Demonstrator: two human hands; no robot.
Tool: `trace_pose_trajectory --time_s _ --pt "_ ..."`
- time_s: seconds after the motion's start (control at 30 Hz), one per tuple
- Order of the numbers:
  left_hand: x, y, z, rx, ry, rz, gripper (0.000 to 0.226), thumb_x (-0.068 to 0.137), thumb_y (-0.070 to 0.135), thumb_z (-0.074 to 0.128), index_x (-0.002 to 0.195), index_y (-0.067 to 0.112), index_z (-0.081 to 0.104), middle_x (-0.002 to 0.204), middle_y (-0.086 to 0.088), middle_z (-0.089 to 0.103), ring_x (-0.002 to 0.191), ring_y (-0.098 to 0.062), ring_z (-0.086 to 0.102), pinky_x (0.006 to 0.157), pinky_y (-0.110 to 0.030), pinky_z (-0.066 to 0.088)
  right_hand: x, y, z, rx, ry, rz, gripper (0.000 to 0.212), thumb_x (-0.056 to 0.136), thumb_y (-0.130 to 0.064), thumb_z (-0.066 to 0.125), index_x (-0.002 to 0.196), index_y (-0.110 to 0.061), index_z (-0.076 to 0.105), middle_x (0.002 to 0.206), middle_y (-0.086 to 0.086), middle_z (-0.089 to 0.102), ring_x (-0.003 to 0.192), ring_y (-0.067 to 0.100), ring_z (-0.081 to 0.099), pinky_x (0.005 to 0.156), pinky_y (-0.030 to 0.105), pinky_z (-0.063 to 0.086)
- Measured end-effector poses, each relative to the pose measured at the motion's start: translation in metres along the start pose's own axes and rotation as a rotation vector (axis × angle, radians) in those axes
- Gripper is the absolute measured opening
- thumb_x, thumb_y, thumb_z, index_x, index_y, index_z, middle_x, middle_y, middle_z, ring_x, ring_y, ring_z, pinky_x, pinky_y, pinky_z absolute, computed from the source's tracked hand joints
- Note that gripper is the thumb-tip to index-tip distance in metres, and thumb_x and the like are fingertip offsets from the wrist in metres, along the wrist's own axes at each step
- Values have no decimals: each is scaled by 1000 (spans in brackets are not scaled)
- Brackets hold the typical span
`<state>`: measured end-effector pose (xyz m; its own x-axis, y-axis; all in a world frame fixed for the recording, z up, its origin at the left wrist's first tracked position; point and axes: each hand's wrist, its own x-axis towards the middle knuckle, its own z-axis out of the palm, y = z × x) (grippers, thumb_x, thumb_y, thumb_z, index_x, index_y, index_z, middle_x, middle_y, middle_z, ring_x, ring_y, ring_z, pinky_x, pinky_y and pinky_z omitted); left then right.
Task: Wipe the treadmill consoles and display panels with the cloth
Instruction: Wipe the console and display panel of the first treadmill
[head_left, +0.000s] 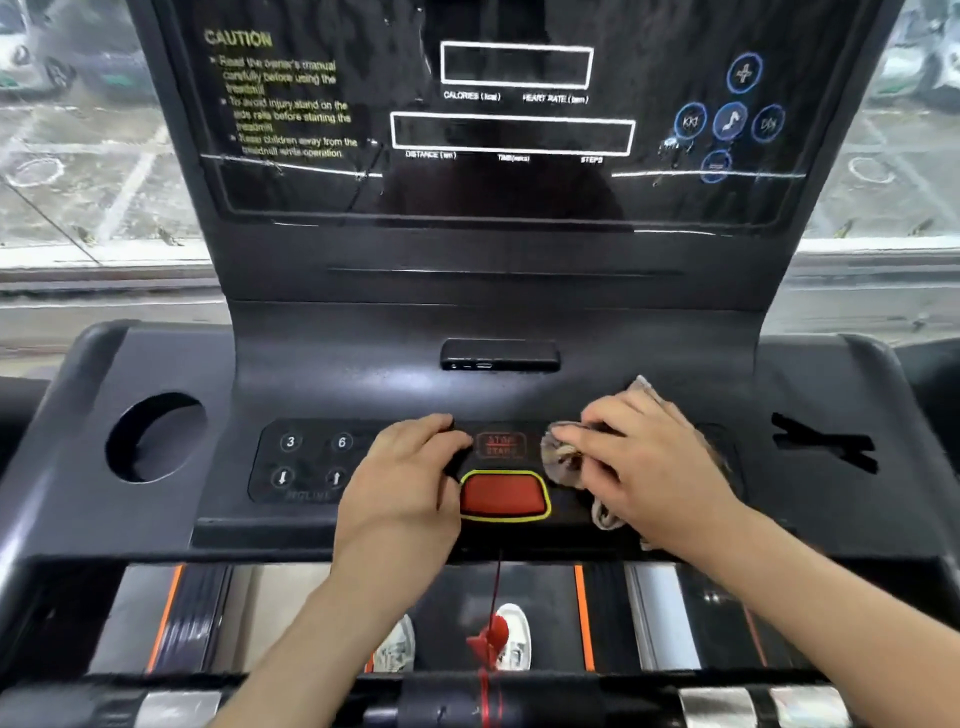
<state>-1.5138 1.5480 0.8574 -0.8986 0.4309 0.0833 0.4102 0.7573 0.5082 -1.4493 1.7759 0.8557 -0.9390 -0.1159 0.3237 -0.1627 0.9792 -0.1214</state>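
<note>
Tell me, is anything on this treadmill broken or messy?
Nothing looks broken. The display panel has whitish smears, clearest beside the round blue buttons and below the caution text. They could be wet streaks or dirt; I cannot tell which.

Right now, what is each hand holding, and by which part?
Right hand grips the cloth by its bunched middle; loose ends stick out around the hand. Left hand holds nothing, resting flat on the button panel.

Wears white shoes: left shoe with grey bits, right shoe mostly plain white. Shows a bare left arm and a bare right arm.
</note>
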Motion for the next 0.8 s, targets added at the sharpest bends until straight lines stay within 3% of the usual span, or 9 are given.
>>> trace_pose_trajectory --time_s 0.13,0.27,0.43,0.5,0.63,0.8 --pt "2 -4 4 -12 97 84 43 68 8 43 98 15 73 111 0 68 103 -17 53 92 -24 41 1 0 -7 5 -22 51 34 82 -26 48 101 -18 75 90 -1 63 87 27 57 71 42 48" --pt "2 -3 3 -3 101 106 44 73 10 36 98 13 72 110 -2 68 101 -21 58 89 -29 47 32 -36 6 68 -128 -11 35 81 -27 48 103 -18 74 90 -1 61 87 27 58 70 45 49" --pt "3 -12 -3 -21 82 84 49 71 18 32 100 15 71 112 3 67 103 -16 51 89 -22 40 22 3 -10 29 -160 -43 36 79 -27 47 100 -25 76 87 -2 60 84 24 55 77 34 42" --pt "3 -15 -5 -3 79 67 50 72 20 31 101 15 71 112 5 67 103 -15 48 88 -21 42 18 10 -16 14 -197 -29 36 80 -27 47 100 -24 76 87 -2 60 83 24 54 75 36 45" --pt "2 -20 -6 44 92 66 46 71 12 36 100 12 72 111 1 67 99 -20 49 86 -18 37 33 -12 -6 7 -244 -102 36 80 -27 46 102 -18 72 89 0 59 83 27 54 69 49 51" --pt "-8 -34 -11 56 141 0 43 68 5 46 101 11 73 113 -1 66 101 -21 50 86 -24 44 57 -35 4 -9 -280 -177 40 78 -32 42 97 -20 74 85 -1 60 81 27 56 66 47 51"
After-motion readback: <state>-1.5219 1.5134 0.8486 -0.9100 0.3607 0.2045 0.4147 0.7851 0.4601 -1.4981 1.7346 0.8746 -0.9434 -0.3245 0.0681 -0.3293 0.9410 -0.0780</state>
